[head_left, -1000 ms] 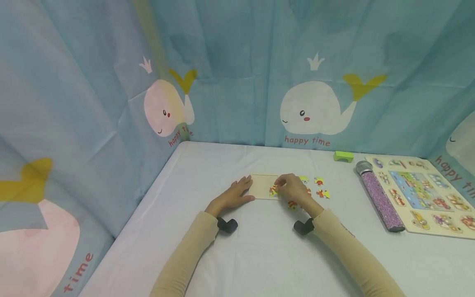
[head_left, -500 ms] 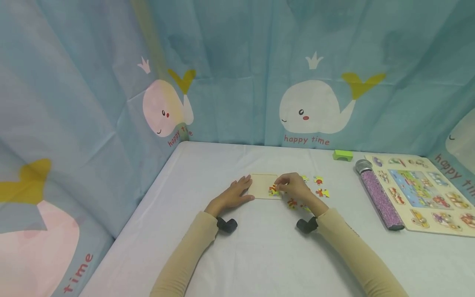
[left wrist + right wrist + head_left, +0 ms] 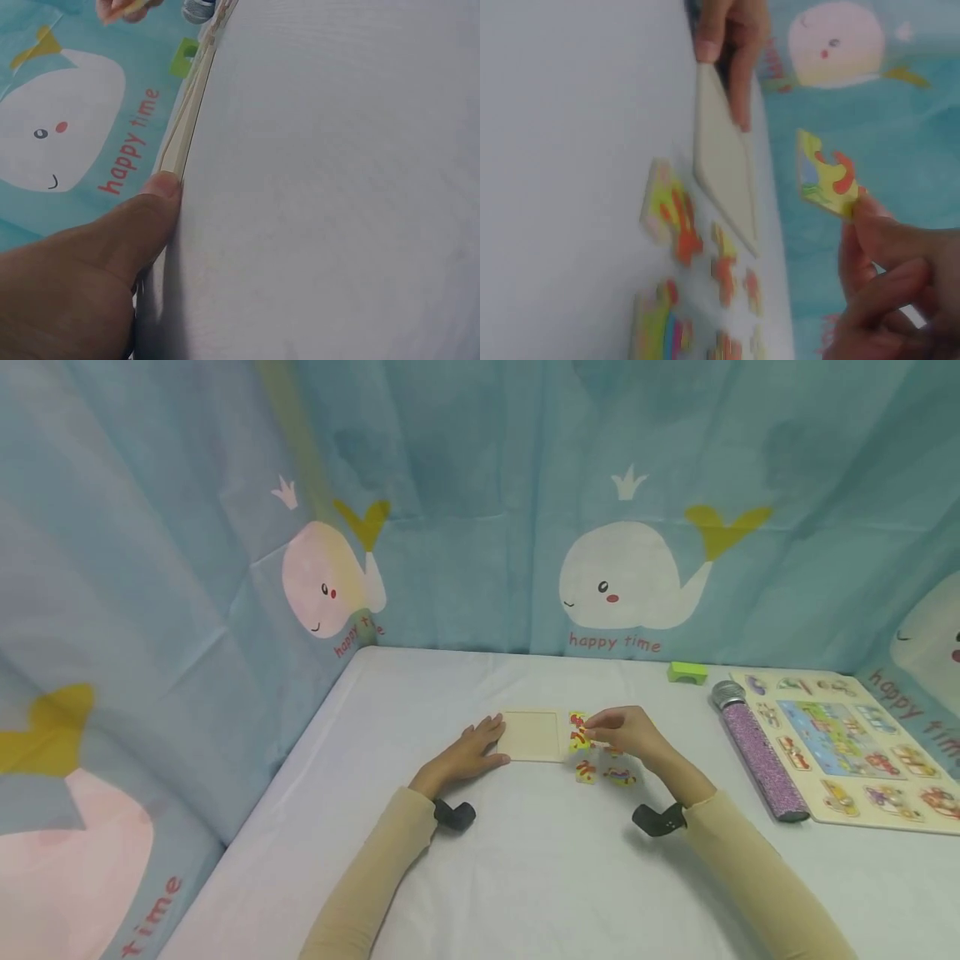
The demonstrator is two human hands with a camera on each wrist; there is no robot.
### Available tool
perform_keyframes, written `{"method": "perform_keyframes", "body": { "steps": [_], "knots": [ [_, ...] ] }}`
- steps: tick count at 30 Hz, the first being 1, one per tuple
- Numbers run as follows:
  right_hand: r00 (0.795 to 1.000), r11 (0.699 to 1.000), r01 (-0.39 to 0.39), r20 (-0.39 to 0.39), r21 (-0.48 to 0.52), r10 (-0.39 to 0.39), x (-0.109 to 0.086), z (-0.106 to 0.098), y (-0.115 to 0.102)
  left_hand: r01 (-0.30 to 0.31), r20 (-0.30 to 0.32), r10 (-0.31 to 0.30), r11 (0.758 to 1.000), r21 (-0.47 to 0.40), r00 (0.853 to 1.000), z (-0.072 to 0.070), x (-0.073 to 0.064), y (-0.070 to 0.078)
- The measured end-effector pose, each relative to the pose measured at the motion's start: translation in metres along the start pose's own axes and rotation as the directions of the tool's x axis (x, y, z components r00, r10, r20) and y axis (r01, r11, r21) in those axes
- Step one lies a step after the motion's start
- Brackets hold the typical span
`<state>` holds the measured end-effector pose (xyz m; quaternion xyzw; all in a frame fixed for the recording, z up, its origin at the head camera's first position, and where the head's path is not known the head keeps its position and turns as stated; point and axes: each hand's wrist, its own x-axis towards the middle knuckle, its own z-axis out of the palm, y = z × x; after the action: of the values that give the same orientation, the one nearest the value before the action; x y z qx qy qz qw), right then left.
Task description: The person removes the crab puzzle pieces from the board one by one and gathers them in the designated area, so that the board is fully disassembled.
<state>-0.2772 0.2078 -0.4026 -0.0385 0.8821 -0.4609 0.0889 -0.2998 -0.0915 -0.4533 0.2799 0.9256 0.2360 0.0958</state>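
A small square wooden puzzle tray (image 3: 531, 735) lies bare on the white-covered table. At its left edge rests my left hand (image 3: 467, 752), fingers straight and spread; in the left wrist view the thumb (image 3: 161, 187) touches the tray's side. My right hand (image 3: 633, 735) pinches a yellow jigsaw piece (image 3: 829, 176) with red and blue markings between thumb and fingertips. The right wrist view shows that piece raised off the table, to the right of the tray. Several loose jigsaw pieces (image 3: 675, 214) lie beside the tray, some partly hidden under the right hand in the head view.
To the right lie a purple glitter microphone (image 3: 763, 760) and a large wooden picture board (image 3: 832, 810) with vehicle pieces. A green block (image 3: 687, 673) stands near the back edge. Blue whale-print curtains (image 3: 465, 585) border the table at the back and left.
My right hand has lifted the jigsaw piece off the tray's lower right corner and moved right with it, uncovering the tray's inside. The left hand stays at the tray's left edge.
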Motion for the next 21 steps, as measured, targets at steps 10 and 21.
{"method": "perform_keyframes", "body": {
  "steps": [10, 21],
  "knots": [
    [0.995, 0.992, -0.103, -0.014, -0.072, 0.102, -0.03, -0.048, 0.041, 0.014, -0.001, -0.014, 1.0, -0.022, 1.0, -0.002, -0.003, -0.003],
    [0.988, 0.968, -0.149, -0.003, -0.202, 0.152, -0.043, -0.057, 0.074, 0.014, 0.026, -0.014, 1.0, -0.005, 1.0, -0.002, 0.001, -0.003]
  ]
}}
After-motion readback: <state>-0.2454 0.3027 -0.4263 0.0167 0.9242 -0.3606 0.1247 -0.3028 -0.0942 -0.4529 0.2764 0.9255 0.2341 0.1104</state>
